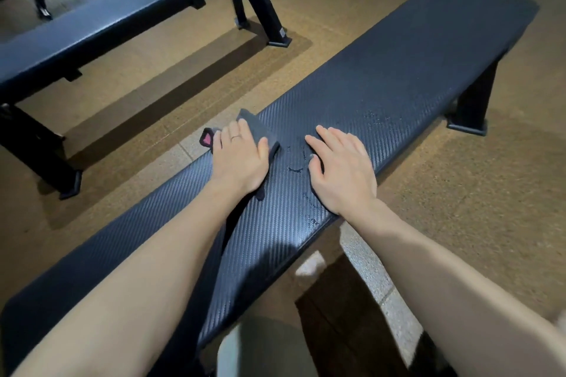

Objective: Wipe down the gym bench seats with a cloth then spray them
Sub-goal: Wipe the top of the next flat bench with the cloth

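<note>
Head view: left hand (240,159) lies flat w/ straight fingers, pressing dark cloth (260,131) onto black gym bench seat (398,79). Right hand (343,168) rests flat beside it, fingers straight, holding nothing, near wet droplets (309,208).

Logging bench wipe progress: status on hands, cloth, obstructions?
Left hand flat, pressing cloth on bench. Right hand flat on seat, holds nothing. Droplets on seat between and by the hands. Nothing in the way.
</note>
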`<state>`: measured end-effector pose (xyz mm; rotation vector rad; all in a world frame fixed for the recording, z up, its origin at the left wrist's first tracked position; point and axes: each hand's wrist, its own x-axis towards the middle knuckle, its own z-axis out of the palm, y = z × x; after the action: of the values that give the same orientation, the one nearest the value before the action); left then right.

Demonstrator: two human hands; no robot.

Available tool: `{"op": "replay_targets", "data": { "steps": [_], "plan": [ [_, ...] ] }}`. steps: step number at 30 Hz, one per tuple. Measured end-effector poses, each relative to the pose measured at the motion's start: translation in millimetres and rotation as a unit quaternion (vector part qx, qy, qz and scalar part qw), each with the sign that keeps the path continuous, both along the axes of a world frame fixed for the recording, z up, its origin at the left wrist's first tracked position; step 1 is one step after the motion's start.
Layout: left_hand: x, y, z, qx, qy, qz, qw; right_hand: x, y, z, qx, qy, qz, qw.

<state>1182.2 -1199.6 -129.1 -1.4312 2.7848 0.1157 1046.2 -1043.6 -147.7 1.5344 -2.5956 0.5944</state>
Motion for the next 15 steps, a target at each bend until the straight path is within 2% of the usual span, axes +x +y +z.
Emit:
{"op": "replay_targets", "data": {
  "steps": [4, 8, 11, 15],
  "plan": [
    [57.7, 74.6, 1.4, 0.035, 0.008, -0.064, 0.997, -6.9, -0.8, 4.8, 0.012, 0.014, 0.045, 0.999],
    [83.4, 159.9, -2.7, -0.004, -0.008, -0.103, 0.995, -72.5, -12.5, 22.4, 0.026, 0.050, 0.101, 0.993],
    [54.4, 173.6, -9.2, -0.031, -0.023, -0.083, 0.996, -123.9, -15.9, 13.4, 0.032, 0.049, 0.076, 0.995],
    [-42.1, 161.9, -13.0, -0.064, -0.037, -0.114, 0.991, -129.0, -17.9, 4.1, 0.014, 0.032, 0.066, 0.997]
  ]
}}
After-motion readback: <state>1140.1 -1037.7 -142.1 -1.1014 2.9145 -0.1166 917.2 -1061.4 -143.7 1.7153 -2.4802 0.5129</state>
